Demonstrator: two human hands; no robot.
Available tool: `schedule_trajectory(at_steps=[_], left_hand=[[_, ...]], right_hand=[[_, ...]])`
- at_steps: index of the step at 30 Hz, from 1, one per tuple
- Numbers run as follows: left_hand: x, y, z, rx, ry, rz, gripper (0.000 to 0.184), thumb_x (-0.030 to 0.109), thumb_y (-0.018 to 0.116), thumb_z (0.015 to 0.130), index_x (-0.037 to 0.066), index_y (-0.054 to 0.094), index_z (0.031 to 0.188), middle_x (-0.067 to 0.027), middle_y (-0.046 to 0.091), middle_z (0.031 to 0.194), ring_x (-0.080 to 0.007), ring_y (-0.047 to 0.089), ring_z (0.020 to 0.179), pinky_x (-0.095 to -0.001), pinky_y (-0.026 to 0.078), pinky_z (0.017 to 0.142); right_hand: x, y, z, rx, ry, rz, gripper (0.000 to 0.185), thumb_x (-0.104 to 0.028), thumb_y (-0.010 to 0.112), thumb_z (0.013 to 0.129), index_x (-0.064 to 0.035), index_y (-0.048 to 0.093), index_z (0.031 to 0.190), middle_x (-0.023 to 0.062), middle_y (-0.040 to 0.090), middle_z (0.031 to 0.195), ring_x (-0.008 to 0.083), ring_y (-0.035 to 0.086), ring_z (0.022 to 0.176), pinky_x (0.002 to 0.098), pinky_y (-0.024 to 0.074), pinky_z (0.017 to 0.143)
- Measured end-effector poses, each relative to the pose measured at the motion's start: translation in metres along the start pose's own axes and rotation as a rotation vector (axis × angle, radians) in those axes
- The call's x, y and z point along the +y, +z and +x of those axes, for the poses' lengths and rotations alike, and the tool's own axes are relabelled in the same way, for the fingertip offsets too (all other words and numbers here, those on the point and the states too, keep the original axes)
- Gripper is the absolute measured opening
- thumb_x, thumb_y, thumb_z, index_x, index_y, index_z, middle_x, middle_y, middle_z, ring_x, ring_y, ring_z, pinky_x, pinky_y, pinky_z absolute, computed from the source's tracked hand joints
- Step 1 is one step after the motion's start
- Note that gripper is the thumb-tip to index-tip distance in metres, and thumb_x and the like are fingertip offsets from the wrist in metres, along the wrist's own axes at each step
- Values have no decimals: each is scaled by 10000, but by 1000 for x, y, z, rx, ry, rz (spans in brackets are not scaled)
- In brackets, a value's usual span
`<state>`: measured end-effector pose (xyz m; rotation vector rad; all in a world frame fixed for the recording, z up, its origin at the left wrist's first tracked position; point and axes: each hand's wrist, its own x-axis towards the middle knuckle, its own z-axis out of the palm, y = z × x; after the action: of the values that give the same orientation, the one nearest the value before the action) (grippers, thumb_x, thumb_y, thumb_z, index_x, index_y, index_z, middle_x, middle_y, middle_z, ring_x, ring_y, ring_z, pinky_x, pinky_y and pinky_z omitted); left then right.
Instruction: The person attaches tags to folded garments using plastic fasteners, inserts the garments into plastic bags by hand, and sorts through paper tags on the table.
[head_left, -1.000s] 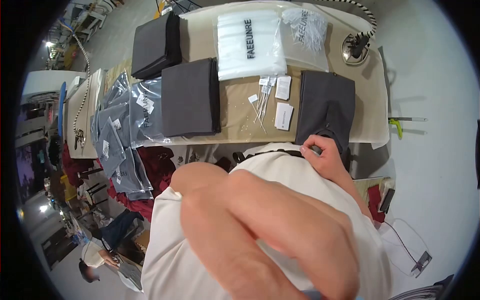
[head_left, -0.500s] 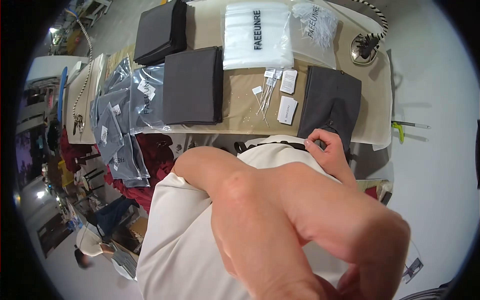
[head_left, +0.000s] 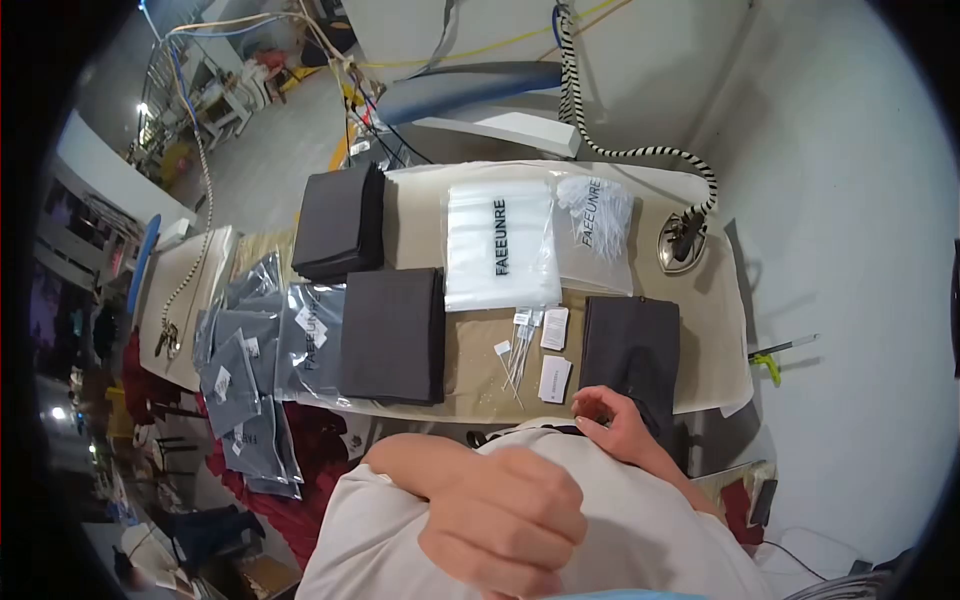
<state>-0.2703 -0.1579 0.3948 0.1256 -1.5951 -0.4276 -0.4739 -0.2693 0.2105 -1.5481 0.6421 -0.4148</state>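
My left hand (head_left: 510, 520) is raised close to the camera over my light clothing, its fingers curled; whatever is inside them, if anything, is hidden. At the near table edge my right hand (head_left: 612, 425) rests by the lower part of a folded dark grey garment (head_left: 630, 345), fingers loosely bent and thumb apart from them. Left of that garment lie two small stacks of white cards (head_left: 555, 379) and several white tags with strings (head_left: 516, 350). Behind them is a pile of clear bags (head_left: 500, 245) printed FAEEUNRE, beside a bag of white strings (head_left: 592, 225).
Two dark folded stacks (head_left: 392, 335) (head_left: 338, 220) stand on the table (head_left: 480, 405). Bagged garments (head_left: 240, 375) overhang its left end, above red fabric (head_left: 315, 520). An iron (head_left: 682, 243) with a striped cord sits back right. Another person is partly visible at lower left.
The view has tilted up, showing more behind the table. My left hand has come into sight as a curled hand where mostly forearm showed. My right thumb and fingers have parted slightly.
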Motion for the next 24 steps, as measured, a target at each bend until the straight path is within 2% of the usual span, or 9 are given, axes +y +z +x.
schedule_trajectory(at_steps=[3, 8, 12, 15, 18, 19, 21, 22, 24], left_hand=[[3, 22, -3, 150, 141, 132, 65, 14, 702, 900, -19, 652, 875, -156, 676, 884, -269, 678, 720, -355, 546, 595], [2, 11, 5, 12, 217, 124, 46, -18, 659, 875, -5, 652, 832, -148, 684, 825, -245, 669, 664, -337, 528, 566], [0, 10, 9, -14, 224, 62, 224, 118, 720, 874, 0, 603, 725, -145, 650, 840, -249, 601, 603, -351, 475, 484], [-4, 6, 9, -125, 351, 155, 149, 93, 700, 897, 27, 639, 778, -104, 668, 865, -264, 633, 763, -377, 539, 737], [-10, 9, 0, -146, 336, 209, 101, 22, 642, 897, 9, 658, 799, -126, 695, 859, -236, 666, 722, -349, 532, 628], [-10, 13, -4, -144, 315, 237, 105, -13, 612, 897, 0, 667, 809, -137, 708, 856, -222, 683, 701, -335, 528, 574], [-18, 1, -9, -250, 124, 249, 147, 79, 606, 867, 73, 637, 724, -82, 679, 764, -226, 627, 616, -359, 498, 548], [-25, -8, -26, -347, -37, 332, 103, 92, 633, 828, 90, 621, 726, -58, 652, 750, -211, 623, 629, -347, 492, 547], [-54, -10, -87, -196, -504, 492, 49, 43, 639, 743, 89, 633, 729, -98, 620, 713, -241, 629, 639, -358, 477, 543]], right_hand=[[-5, 2, -7, -51, 39, 52, 162, -21, 710, 887, -4, 660, 1040, 41, 674, 987, 101, 640, 872, 272, 532, 819], [3, -3, -1, -153, -53, -84, 224, -9, 711, 886, -12, 634, 1097, 32, 662, 967, 117, 645, 883, 274, 531, 823], [-2, 1, -2, -122, -65, -58, 197, -21, 719, 882, -20, 635, 1060, 28, 652, 950, 121, 643, 885, 273, 529, 827], [-12, 4, 2, 11, -130, -3, 139, -37, 723, 883, -27, 644, 997, 26, 645, 936, 116, 638, 883, 271, 527, 827], [7, -1, -1, -127, 21, 44, 94, -37, 720, 880, -39, 645, 937, 25, 638, 932, 107, 629, 883, 271, 525, 835], [9, -1, 0, -126, 1, 23, 85, -31, 715, 881, -37, 643, 926, 18, 633, 905, 101, 625, 866, 268, 522, 816], [16, -11, 8, -159, -42, -68, 66, -26, 707, 885, -28, 644, 904, 5, 628, 850, 93, 619, 823, 262, 513, 771], [25, -19, 13, -195, -72, -135, 57, -28, 704, 887, -21, 647, 894, 0, 628, 822, 91, 616, 797, 258, 507, 744], [54, -23, 24, -122, 35, -46, 67, -44, 694, 898, -7, 644, 873, 7, 623, 772, 93, 602, 747, 247, 486, 702]])
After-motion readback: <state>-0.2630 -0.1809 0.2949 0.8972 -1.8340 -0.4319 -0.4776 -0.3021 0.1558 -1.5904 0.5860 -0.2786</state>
